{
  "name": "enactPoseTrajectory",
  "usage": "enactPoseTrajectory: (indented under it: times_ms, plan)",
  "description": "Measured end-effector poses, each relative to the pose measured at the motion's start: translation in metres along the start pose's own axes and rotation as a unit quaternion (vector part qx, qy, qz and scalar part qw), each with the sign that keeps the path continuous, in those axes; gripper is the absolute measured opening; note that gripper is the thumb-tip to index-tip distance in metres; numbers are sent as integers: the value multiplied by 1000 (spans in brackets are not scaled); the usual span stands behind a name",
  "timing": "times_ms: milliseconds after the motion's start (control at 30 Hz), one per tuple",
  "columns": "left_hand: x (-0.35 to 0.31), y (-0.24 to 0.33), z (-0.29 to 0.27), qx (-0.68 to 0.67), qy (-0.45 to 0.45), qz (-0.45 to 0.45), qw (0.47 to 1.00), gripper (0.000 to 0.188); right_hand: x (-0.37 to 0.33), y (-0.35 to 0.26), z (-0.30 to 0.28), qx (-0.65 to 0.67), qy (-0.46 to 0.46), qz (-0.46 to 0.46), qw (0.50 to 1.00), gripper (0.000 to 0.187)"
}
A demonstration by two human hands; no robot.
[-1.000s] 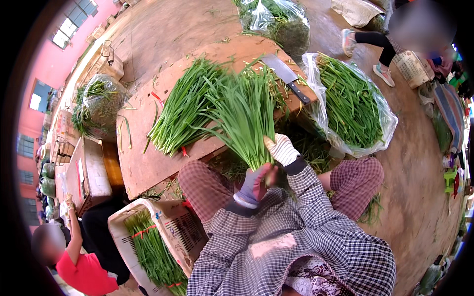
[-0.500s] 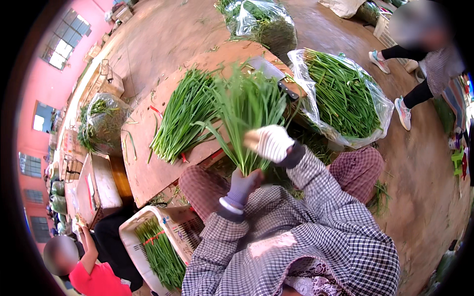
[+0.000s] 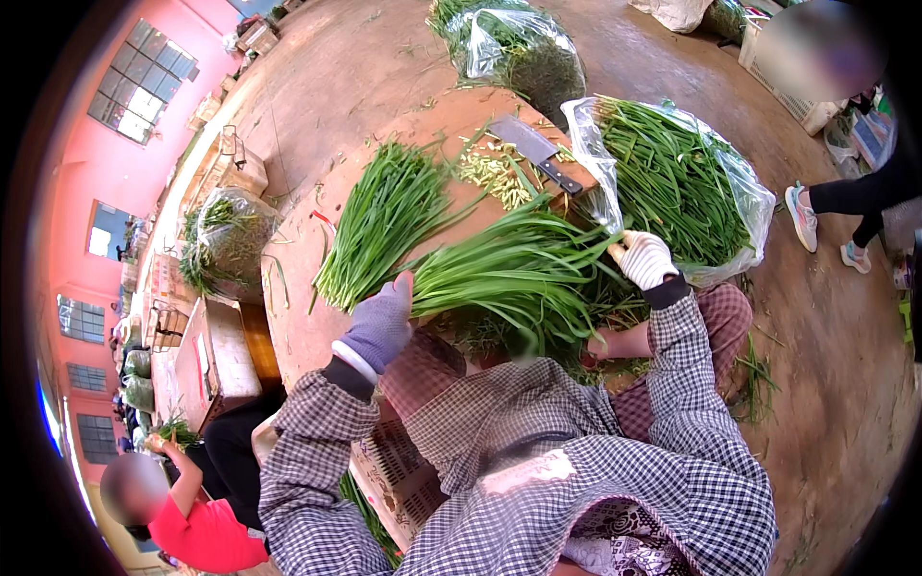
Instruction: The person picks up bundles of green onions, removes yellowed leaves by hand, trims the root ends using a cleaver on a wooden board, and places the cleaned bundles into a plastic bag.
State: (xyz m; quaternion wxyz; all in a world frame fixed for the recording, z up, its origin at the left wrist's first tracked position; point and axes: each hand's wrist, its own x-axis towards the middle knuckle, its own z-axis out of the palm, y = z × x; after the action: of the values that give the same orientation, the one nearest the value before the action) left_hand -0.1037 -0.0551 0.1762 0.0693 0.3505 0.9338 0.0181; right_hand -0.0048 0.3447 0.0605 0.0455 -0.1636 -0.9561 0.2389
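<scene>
My left hand (image 3: 382, 324), in a purple-grey knit glove, is closed around the stem end of a loose bunch of garlic chives (image 3: 509, 267). The bunch lies nearly level above my lap, its green leaves fanning out to the right. At the leaf tips, my right hand (image 3: 645, 260), in a striped white glove with bare fingertips, pinches a thin leaf end. Behind my left hand, another pile of garlic chives (image 3: 384, 223) rests on the round wooden table (image 3: 293, 326). A cleaver (image 3: 534, 150) with a black handle lies there beside pale cut stem ends (image 3: 495, 173).
An open plastic bag of garlic chives (image 3: 672, 197) stands right of the table. More bags of greens stand behind (image 3: 528, 58) and left (image 3: 226, 240). A plastic crate (image 3: 389, 466) is by my left leg. One person in red (image 3: 206, 533) sits left; another's shoes (image 3: 803, 219) show at right.
The held bunch has tipped from upright to nearly level, leaves now pointing right. My left hand moved left and my right hand moved right to the leaf tips. The person at right has stepped.
</scene>
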Motion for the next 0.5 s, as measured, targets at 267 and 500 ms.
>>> enactPoseTrajectory:
  times_ms: [267, 500]
  plan:
    - [46, -22, -98, -150, 142, 128, 970, 46, -16, 1, 25, 94, 53, -52, 993, 26]
    - [66, -109, -93, -97, 213, 14, 972, 46, -13, -59, 62, 169, 27, -100, 980, 21]
